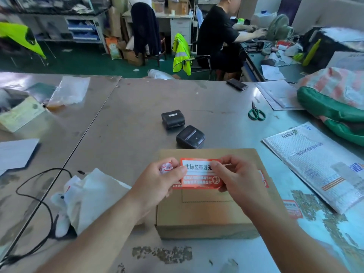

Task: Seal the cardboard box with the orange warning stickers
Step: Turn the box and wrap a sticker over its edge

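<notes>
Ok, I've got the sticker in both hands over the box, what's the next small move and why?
Probably lower the sticker onto the box's left edge and press it flat. The left hand and right hand pinch it above the lid, and another sticker already sits on the right edge.

Metal table point(128, 107), worn surface. Cardboard box point(206, 213), closed, at the near edge. Orange warning sticker point(201, 174), held flat above the box lid; left hand point(161, 180) pinches its left end and also holds a crumpled scrap point(167, 167); right hand point(236, 178) pinches its right end. Second orange sticker point(264, 178) on the box's right edge. Two black label printers point(173, 119) point(190, 136) just beyond the box. Green-handled scissors point(256, 113) far right. White bubble mailer point(315, 164) right. Black cable point(39, 194) and white wrapping point(94, 194) left.
</notes>
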The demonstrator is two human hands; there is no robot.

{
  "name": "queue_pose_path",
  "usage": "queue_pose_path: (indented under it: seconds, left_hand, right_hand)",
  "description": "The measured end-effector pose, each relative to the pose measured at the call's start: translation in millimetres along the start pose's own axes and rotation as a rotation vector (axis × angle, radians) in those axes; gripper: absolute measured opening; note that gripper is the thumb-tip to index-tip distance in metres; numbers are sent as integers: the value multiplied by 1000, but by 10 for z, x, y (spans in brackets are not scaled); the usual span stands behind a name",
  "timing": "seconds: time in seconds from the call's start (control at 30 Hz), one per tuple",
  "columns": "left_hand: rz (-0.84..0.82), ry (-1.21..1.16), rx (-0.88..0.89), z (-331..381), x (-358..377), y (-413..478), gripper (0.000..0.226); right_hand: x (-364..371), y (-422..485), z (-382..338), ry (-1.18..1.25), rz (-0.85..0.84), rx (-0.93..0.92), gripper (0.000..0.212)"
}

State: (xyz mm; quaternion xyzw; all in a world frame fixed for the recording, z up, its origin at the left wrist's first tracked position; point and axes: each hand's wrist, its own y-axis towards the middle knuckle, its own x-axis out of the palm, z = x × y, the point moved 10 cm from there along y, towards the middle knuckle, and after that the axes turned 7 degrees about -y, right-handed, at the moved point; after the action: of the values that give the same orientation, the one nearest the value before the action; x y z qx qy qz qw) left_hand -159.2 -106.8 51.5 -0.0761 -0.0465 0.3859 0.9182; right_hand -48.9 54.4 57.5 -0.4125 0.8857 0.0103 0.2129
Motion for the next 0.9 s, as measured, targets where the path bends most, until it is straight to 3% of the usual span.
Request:
queue_pose_path:
  seconds: [0.07,0.17,0.3,0.47,0.63,0.9]
  left_hand:
    - [-8,-18,7,-5,-73,-17,28]
    - [-20,-67,3,-54,-170,-56,24]
    - [-11,-148,-6,-148,-305,-85,25]
    - [37,-198,-17,-231,-490,-91,25]
    - [-17,-333,-40,-308,-603,-112,26]
    - [-65,-469,-127,-485,-579,-68,17]
  right_hand:
    - [98,2,-8,-24,-6,-7,10]
    - [201,-39,-41,-57,20,-15,23]
    - [331,-102,-165,-248,46,-104,8]
    - [592,-179,-319,-436,-14,-241,13]
    - [837,-299,-392,-300,-105,-321,28]
    - [1020,-332,-295,-95,-234,-241,36]
